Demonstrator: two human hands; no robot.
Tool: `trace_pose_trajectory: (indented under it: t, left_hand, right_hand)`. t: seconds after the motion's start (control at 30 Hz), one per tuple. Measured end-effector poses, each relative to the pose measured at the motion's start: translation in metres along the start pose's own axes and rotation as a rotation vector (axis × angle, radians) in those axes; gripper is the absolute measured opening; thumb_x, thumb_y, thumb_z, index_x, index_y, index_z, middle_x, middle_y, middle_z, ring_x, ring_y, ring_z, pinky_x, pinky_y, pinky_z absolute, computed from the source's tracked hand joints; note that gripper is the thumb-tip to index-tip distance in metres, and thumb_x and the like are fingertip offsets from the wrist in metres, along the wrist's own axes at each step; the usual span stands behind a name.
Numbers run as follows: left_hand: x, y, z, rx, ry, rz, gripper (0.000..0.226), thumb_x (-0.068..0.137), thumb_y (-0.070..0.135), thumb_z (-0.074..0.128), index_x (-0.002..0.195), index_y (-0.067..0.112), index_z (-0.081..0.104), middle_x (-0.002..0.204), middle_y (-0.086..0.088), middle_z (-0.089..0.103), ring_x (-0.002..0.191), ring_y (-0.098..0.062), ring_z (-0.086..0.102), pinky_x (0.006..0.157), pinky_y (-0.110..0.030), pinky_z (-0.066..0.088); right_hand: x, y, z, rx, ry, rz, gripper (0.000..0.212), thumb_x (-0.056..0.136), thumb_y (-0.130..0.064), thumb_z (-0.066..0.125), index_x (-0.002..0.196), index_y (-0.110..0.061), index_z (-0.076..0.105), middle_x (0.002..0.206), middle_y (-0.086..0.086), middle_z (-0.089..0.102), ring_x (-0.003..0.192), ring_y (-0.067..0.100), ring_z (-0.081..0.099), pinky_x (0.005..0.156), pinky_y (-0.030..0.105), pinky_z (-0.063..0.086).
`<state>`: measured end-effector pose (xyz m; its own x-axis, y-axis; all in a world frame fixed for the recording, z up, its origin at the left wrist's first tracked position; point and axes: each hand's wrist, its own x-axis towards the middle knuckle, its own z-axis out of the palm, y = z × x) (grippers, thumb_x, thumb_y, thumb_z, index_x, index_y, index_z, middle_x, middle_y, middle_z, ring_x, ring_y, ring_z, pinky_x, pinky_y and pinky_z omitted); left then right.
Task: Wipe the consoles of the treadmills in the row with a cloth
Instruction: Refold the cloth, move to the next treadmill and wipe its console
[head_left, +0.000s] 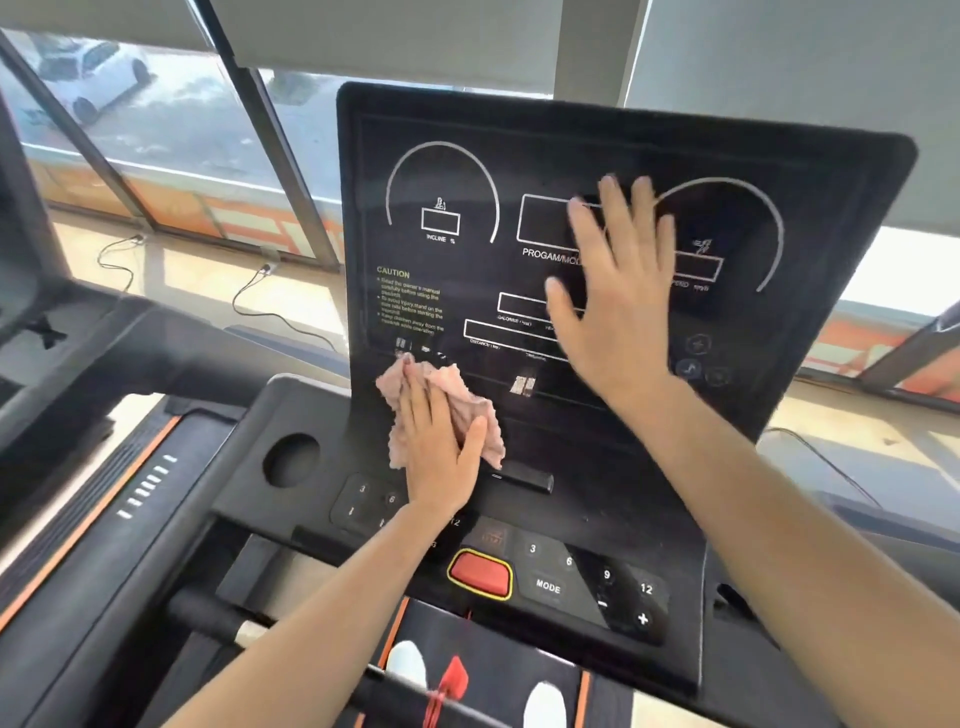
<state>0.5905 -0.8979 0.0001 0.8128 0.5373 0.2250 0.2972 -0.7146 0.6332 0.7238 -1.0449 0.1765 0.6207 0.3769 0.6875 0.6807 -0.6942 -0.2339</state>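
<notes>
A black treadmill console (467, 171) fills the middle of the view, with an upright display panel and a lower button deck. My left hand (439, 441) presses a crumpled pink cloth (470, 410) flat against the base of the display panel, just above the deck. My right hand (613, 291) is spread open with fingers apart over the centre of the display, holding nothing; it looks slightly blurred.
A red stop button (480, 573) and a keypad with MODE (548, 586) sit on the lower deck. A round cup holder (291, 460) lies left of the cloth. Another treadmill (78, 364) stands at the left. Windows run behind, with power cables (270, 296) on the floor.
</notes>
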Motion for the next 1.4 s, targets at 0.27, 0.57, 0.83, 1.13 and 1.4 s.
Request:
trace_pose_trajectory:
  t: [0.27, 0.57, 0.83, 1.13, 1.4]
  left_hand:
    - [0.007, -0.044, -0.061, -0.424, -0.059, 0.199, 0.062, 0.093, -0.012, 0.037, 0.153, 0.000, 0.039, 0.165, -0.013, 0.034, 0.155, -0.026, 0.030, 0.125, -0.054, 0.029]
    - [0.009, -0.088, -0.069, -0.159, -0.066, 0.183, 0.076, 0.083, -0.016, 0.047, 0.154, 0.012, 0.043, 0.164, -0.002, 0.037, 0.151, -0.014, 0.033, 0.121, -0.030, 0.027]
    - [0.016, -0.076, -0.076, -0.203, -0.054, 0.207, 0.061, 0.091, 0.002, 0.062, 0.149, 0.017, 0.051, 0.152, 0.004, 0.048, 0.133, -0.023, 0.046, 0.114, -0.034, 0.039]
    - [0.037, -0.066, -0.067, -0.257, 0.057, 0.157, 0.033, 0.091, 0.015, 0.075, 0.123, 0.012, 0.074, 0.113, -0.004, 0.058, 0.097, -0.022, 0.062, 0.081, -0.040, 0.057]
    - [0.030, -0.082, -0.070, -0.199, 0.035, 0.166, 0.024, 0.094, 0.001, 0.062, 0.112, 0.007, 0.076, 0.107, -0.003, 0.066, 0.097, -0.023, 0.063, 0.087, -0.040, 0.055]
  right_hand:
    - [-0.145, -0.084, 0.087, 0.129, -0.506, -0.331, 0.060, 0.099, -0.026, 0.053, 0.154, -0.006, 0.040, 0.168, 0.012, 0.023, 0.157, 0.031, 0.016, 0.123, 0.049, 0.028]
    - [-0.139, -0.093, 0.137, -0.276, -0.512, -0.452, 0.073, 0.099, -0.024, 0.037, 0.163, -0.014, 0.004, 0.172, 0.006, 0.002, 0.157, 0.037, -0.002, 0.126, 0.055, -0.001]
    - [-0.109, -0.063, 0.125, -0.064, -0.108, -0.390, 0.016, 0.092, -0.003, 0.066, 0.105, -0.008, 0.073, 0.080, 0.006, 0.057, 0.070, 0.025, 0.048, 0.063, 0.035, 0.043]
    - [-0.108, -0.087, 0.109, 0.189, -0.228, 0.029, 0.023, 0.096, -0.009, 0.059, 0.117, -0.014, 0.068, 0.113, -0.005, 0.057, 0.095, 0.013, 0.050, 0.078, 0.031, 0.050]
    - [-0.144, -0.119, 0.124, -0.136, -0.562, -0.094, 0.059, 0.105, -0.044, 0.039, 0.161, -0.033, 0.024, 0.171, 0.002, 0.014, 0.155, 0.047, 0.006, 0.125, 0.058, 0.006]
